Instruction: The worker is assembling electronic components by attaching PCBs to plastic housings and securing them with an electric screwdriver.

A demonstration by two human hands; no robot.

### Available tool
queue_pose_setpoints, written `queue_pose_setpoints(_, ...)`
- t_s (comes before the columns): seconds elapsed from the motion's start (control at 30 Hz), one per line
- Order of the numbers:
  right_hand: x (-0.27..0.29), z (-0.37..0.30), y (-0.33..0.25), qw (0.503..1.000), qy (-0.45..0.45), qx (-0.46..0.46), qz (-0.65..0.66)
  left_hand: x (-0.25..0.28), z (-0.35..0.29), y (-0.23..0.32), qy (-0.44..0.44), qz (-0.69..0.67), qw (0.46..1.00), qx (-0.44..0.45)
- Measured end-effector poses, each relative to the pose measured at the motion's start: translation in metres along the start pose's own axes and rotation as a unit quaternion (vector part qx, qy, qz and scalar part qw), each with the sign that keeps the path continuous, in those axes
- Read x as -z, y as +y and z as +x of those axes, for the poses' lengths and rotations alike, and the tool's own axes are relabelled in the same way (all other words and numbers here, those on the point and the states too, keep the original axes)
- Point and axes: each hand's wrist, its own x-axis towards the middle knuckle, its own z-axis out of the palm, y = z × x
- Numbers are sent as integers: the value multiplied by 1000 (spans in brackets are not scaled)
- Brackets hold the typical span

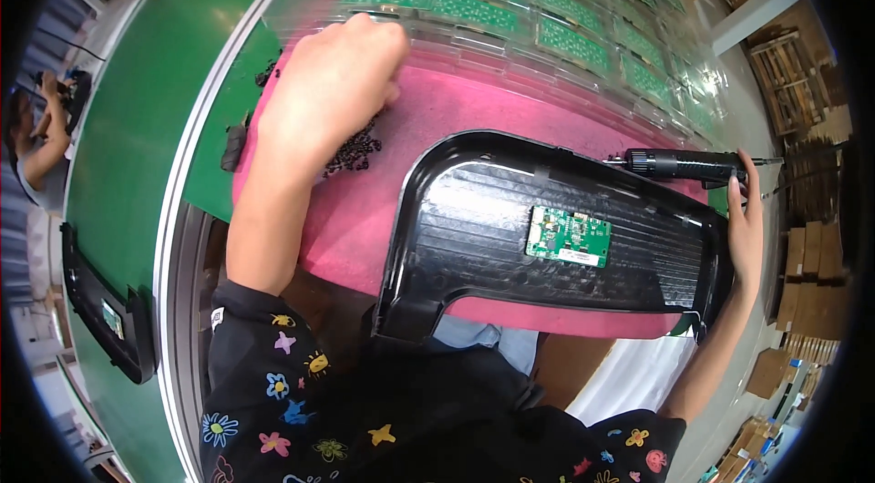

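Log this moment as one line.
left hand: curled over pink mat, near small black parts | right hand: touching black screwdriver | circuit board: lying in black shell

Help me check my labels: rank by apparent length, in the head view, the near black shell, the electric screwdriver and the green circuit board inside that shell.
1. Black shell
2. Electric screwdriver
3. Green circuit board
Both steps down look clear.

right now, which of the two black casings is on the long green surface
The casing at far left; the other casing sits over the pink mat.
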Motion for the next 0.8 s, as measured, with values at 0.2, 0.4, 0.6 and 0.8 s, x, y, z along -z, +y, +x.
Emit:
queue_pose_setpoints(0.2,-24,20,-48,929,107,-24,352,-7,1,-16,-95,24,993,59)
queue_pose_setpoints(0.4,-26,15,-130,806,111,108,571,-28,-1,-17,24,69,997,-14)
queue_pose_setpoints(0.6,-19,18,-140,618,-38,-9,785,-13,3,-12,-103,53,993,20)
queue_pose_setpoints(0.8,22,-19,-155,440,79,93,890,-6,5,33,-32,-339,909,-242)
